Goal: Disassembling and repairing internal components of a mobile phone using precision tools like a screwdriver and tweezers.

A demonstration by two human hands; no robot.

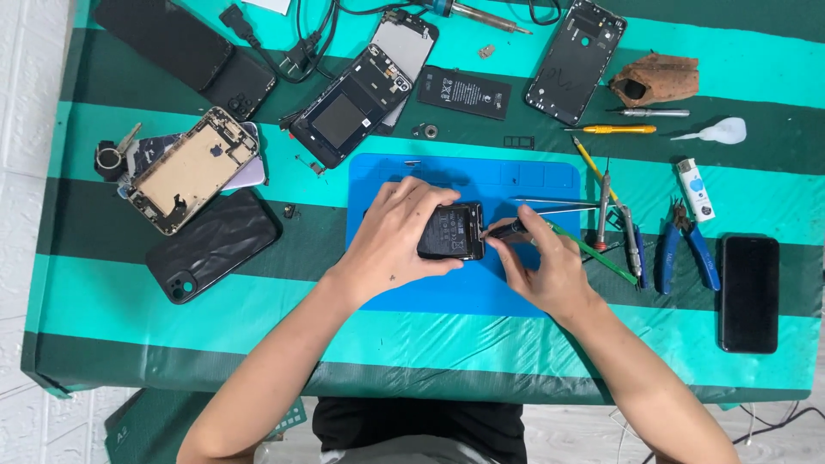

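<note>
Opened phone [453,231] lies face down, back off, on the blue mat [516,296] at table centre, innards up.

Left hand [397,243] covers the phone's left half, fingers spread a bit and curled over its top and bottom edges, pinning it to the mat. Thumb runs along the lower edge.

Right hand [543,262] sits just right of the phone. Thumb + index pinched on a thin dark tool [505,228] w/ tip touching the phone's right edge. Other fingers curled under, can't tell more.

Around:
- tweezers [554,203] on the mat's upper right, just above the right hand
- blue-handled pliers [685,245] right of the mat, black phone [749,293] farther right, screen up
- yellow screwdriver [614,130] + grey one above it, upper right
- white lighter [695,189] near the pliers
- loose battery [465,93] above the mat
- black rear cover [576,60] top right, brown pouch [657,80] beside it
- stripped phone frame [354,107] top centre, gold-coloured frame [191,167] at left, black case [213,244] below it
- soldering iron [473,12] along the top edge

Table has a green/teal striped cover [172,326].
</note>
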